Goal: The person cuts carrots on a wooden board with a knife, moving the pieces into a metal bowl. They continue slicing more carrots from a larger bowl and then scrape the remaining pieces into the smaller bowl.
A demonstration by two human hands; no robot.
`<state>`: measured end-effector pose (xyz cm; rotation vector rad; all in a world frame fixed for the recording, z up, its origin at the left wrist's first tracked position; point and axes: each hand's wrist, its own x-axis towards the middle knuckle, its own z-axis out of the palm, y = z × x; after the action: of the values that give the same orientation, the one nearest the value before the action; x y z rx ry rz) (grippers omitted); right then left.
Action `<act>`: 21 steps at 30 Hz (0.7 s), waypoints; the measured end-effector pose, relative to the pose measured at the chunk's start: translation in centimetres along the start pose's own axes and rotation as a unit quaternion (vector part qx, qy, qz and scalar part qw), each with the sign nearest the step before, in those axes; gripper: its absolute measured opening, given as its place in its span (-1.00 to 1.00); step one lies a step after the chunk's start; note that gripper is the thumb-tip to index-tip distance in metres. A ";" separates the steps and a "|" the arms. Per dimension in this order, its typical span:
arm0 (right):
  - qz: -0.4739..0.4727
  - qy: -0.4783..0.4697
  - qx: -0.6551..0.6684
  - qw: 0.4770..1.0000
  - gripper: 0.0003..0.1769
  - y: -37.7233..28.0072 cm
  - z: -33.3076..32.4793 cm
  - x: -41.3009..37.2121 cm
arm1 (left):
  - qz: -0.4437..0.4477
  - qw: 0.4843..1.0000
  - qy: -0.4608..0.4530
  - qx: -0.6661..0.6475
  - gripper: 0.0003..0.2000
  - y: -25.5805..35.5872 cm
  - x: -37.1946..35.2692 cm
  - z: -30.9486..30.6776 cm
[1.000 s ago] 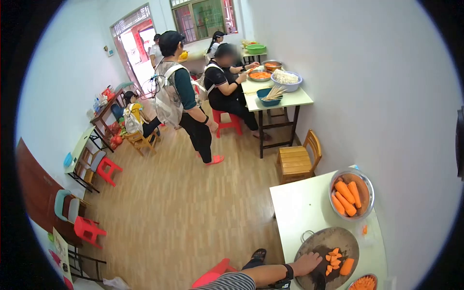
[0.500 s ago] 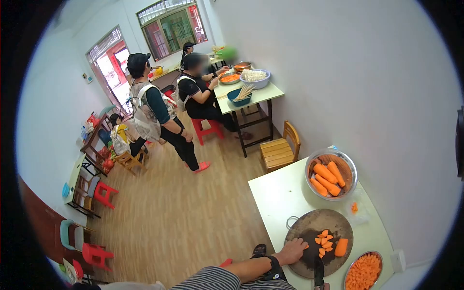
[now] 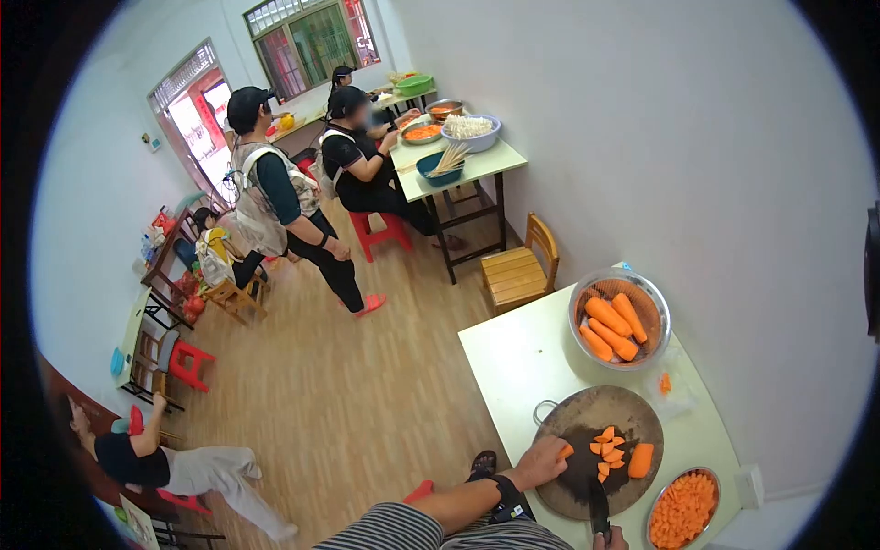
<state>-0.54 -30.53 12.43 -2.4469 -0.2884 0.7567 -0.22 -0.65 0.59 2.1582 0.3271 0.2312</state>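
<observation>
A round chopping board [image 3: 573, 417] lies on the pale table. At its left edge my left hand [image 3: 539, 464] is closed on a small carrot piece [image 3: 566, 451]. My right hand [image 3: 610, 539], partly cut off by the bottom of the view, grips a knife [image 3: 599, 502] whose dark blade rests over the board's lower part. Cut carrot chunks [image 3: 609, 449] are scattered between the hands and a thick carrot section [image 3: 641, 460]. Diced carrot fills a metal bowl [image 3: 683, 509] at the lower right.
Whole carrots sit in a metal colander [image 3: 665, 316]. A wooden chair [image 3: 516, 275] stands beyond my table [image 3: 495, 362]. Farther off, people stand and sit around another table [image 3: 500, 160] with bowls. At the lower left is another person [image 3: 137, 461].
A person has come into view at the lower left. The view has shifted slightly. Both hands keep their holds, with the knife blade slightly farther from my left hand.
</observation>
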 end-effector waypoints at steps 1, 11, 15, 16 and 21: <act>-0.004 0.003 0.004 1.000 -0.67 -0.2 -0.1 0.1 | 0.013 1.000 0.024 0.001 -0.68 0.0 0.3 -0.2; -0.018 0.004 -0.023 1.000 -0.69 0.0 0.4 1.1 | 0.020 0.999 -0.004 0.040 -0.72 0.6 1.0 -0.8; -0.020 0.011 -0.007 1.000 -0.69 0.3 0.9 0.7 | 0.026 0.995 -0.044 0.086 -0.70 0.6 0.8 -0.7; -0.024 0.018 0.006 1.000 -0.69 0.2 1.0 0.5 | 0.033 0.995 -0.050 0.082 -0.68 0.6 0.8 -0.8; 0.017 0.008 -0.007 1.000 -0.69 -0.7 0.9 0.3 | 0.042 0.992 -0.072 0.090 -0.69 0.6 1.0 -0.9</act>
<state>-0.81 -29.41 12.10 -2.4755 -0.2484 0.7506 0.54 0.08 1.63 2.3558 0.1796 0.0941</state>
